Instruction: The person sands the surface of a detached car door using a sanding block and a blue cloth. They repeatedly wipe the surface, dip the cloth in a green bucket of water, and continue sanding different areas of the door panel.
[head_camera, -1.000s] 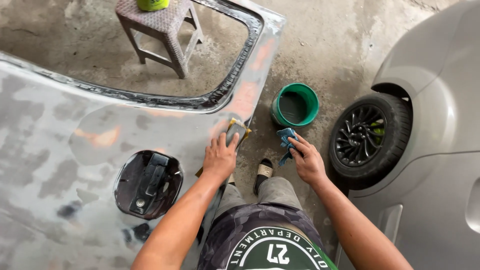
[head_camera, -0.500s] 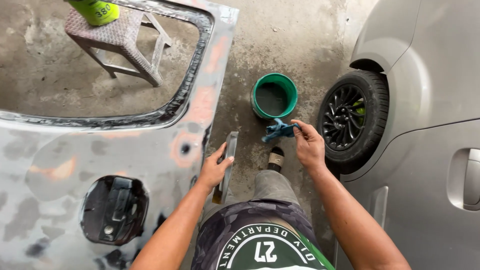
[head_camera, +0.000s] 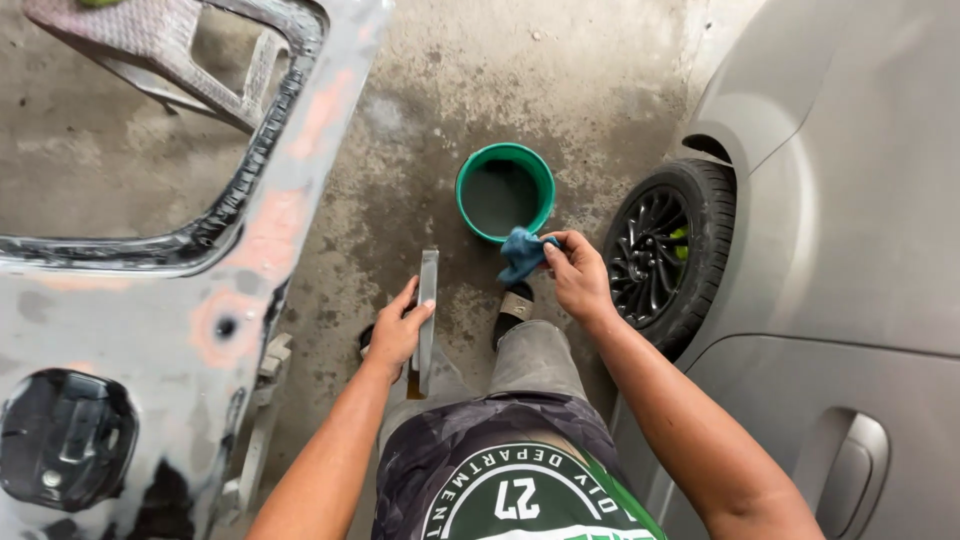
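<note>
your left hand (head_camera: 398, 330) clamps a long sanding block (head_camera: 428, 318), your right hand (head_camera: 580, 275) pinches a blue cloth (head_camera: 521, 255).
green bucket (head_camera: 478, 166) at 12 o'clock of the cloth, just beside it.

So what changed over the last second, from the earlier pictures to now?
The left hand came off the sanded car panel, bringing the long flat sanding block with it, and now holds it above the floor. The right hand moved with the blue cloth toward the green bucket. Unchanged: both grips, and the bucket beside the car wheel.
</note>
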